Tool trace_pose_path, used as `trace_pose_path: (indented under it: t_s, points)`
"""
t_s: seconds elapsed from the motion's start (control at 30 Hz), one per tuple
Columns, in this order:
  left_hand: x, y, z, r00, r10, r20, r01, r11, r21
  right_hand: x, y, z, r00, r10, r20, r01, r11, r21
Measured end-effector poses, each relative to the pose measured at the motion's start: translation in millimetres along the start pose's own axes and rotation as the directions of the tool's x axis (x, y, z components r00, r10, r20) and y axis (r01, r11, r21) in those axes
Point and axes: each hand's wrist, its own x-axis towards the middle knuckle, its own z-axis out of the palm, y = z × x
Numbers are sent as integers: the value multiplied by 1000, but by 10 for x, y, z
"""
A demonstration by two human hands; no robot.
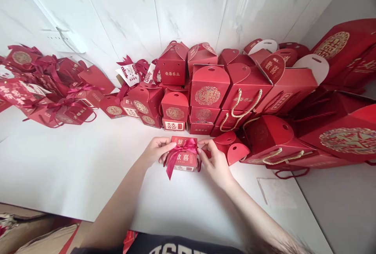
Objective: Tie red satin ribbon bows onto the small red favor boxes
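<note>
A small red gift box (185,161) with gold lettering lies on the white table in front of me. Across its top runs a dark pink satin ribbon bow (188,144), one tail hanging over the front. My left hand (158,151) is closed at the bow's left side, its thumb on the ribbon and its curled fingers against the box. At the right side my right hand (215,161) pinches the bow's end between thumb and fingers. Dark red cords show at both sides of the box. The fingertips partly hide what each hand grips.
Stacked red gift boxes (208,89) line the wall behind, several with rope handles. Larger red boxes (346,136) crowd the right. Ribboned boxes (69,113) are piled at the left. A white table (88,172) lies beneath; cardboard cartons (32,232) stand below its near left edge.
</note>
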Motion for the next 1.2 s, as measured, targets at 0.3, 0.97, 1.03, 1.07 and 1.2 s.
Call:
trace_pose_path:
  t_s: [0.3,0.97,1.03,1.07,1.2]
  points:
    - [56,-70,63,997,-34,-66,31,998,-52,-55,40,-8,999,28,31,-35,968,247]
    - [-545,199,165,860,260,-440,123,730,672,480,-220,-46,986,-72,150,97,980,-173]
    - [-634,134,214,892,212,-398,117,744,658,525,-133,6,979,-43,197,63,993,-100]
    - [-664,108,232,907,193,-375,97,770,631,533,-103,21,974,-40,224,54,997,-55]
    - [-734,86,266,930,147,-336,61,842,537,537,-75,39,963,-53,265,29,995,95]
